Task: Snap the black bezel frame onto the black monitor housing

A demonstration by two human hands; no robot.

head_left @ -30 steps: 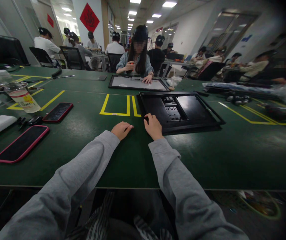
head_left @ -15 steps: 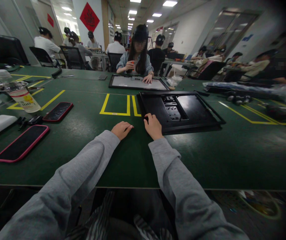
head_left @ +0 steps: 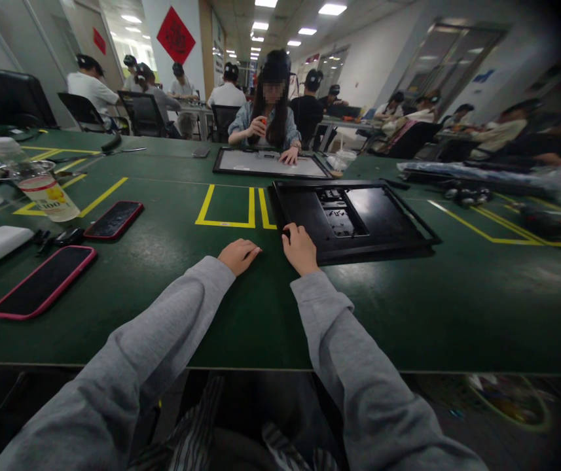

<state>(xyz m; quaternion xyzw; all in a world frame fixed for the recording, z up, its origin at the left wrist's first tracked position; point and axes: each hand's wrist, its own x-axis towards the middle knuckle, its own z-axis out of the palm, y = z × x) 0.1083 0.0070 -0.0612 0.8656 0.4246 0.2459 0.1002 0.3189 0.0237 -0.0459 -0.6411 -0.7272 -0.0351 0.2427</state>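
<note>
Panel (head_left: 373,221) at 1 o'clock; right hand (head_left: 300,250) half-curled at its edge, contact unclear, no grip seen. Left hand (head_left: 239,256) loosely curled, empty. Seems idle; shifting panel needs grip.

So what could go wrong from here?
The right hand is at the black panel's near-left corner; a careless move might shift it.
The lidded cup stands beside the co-worker's panel; a bump might spill onto it.
If the bottle tips, the nearby phone could get wet.
</note>
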